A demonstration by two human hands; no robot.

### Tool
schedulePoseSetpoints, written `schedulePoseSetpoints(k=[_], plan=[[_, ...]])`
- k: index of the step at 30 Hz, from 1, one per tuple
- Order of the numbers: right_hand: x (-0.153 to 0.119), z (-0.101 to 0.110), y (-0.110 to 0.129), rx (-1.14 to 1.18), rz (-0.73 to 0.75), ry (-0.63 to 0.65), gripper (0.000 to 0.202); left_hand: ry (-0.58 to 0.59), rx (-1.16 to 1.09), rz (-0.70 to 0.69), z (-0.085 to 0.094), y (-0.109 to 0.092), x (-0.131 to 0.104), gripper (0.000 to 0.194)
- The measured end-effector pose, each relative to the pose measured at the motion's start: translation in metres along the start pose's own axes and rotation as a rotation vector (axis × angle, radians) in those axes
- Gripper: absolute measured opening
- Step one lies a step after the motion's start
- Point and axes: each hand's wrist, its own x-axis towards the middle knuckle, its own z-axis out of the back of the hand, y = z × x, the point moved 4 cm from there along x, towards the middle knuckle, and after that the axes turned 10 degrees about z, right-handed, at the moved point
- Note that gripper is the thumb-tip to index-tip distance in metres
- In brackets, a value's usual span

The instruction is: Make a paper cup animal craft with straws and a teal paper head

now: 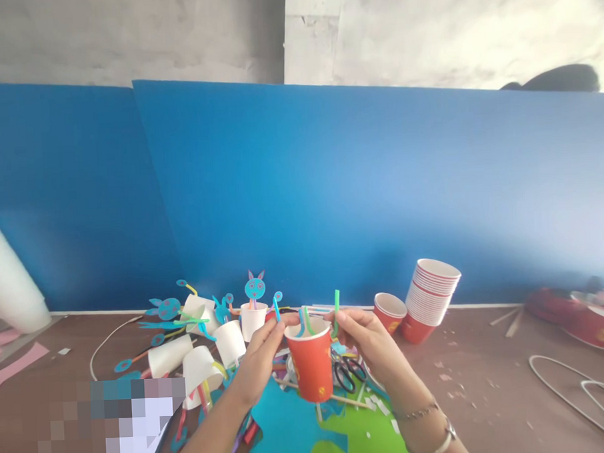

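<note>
Red paper cup [312, 366] between my hands, above blue paper [285, 424] and green paper [374, 434]. My left hand [260, 355] pinches a blue straw [277, 309] by the rim; my right hand [369, 337] pinches a green straw [337, 302] opposite. Black-handled scissors [344, 377] just beside the cup, right. Stacked cups [432, 294] farther right.

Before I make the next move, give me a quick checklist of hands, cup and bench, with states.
1. Left hand grip on the blue straw: ok, pinched at the cup's left side.
2. Right hand grip on the green straw: ok, pinched at the right side.
3. Red cup upright, mouth up: ok.
4. Scissors blades closed: cannot tell, only handles show clearly.
5. Surface free of scraps: not ok, blue paper and green paper lie about.
6. Cup stack straight: not ok, it leans.
</note>
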Motion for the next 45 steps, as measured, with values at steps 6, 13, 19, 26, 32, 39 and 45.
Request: schedulePoseSetpoints(k=[6, 13, 19, 26, 32, 39, 45], plan=[[-0.006, -0.012, 0.008, -0.267, 0.018, 0.298, 0.046, 0.064, 0.178, -0.045, -0.003, -0.015, -0.005, 0.026], [-0.005, -0.015, 0.014, -0.357, 0.099, 0.204, 0.044, 0.147, 0.059, -0.008, -0.006, -0.002, -0.003, 0.051], [0.0, -0.018, 0.006, -0.223, 0.069, 0.049, 0.046, 0.121, -0.127, 0.084, -0.015, 0.019, 0.003, 0.115], [-0.007, -0.028, -0.015, -0.286, -0.093, 0.276, 0.029, -0.226, -0.283, -0.06, 0.005, 0.005, 0.008, 0.107], [-0.017, -0.056, -0.035, -0.251, -0.149, 0.418, 0.04, -0.187, -0.252, -0.07, -0.002, -0.002, 0.004, 0.085], [-0.016, -0.072, -0.044, -0.132, -0.107, 0.417, 0.028, -0.189, -0.293, -0.077, 0.0, -0.006, 0.003, 0.079], [-0.008, -0.073, -0.045, 0.129, -0.096, 0.172, 0.033, -0.124, -0.149, -0.107, -0.01, 0.004, 0.006, 0.049]])
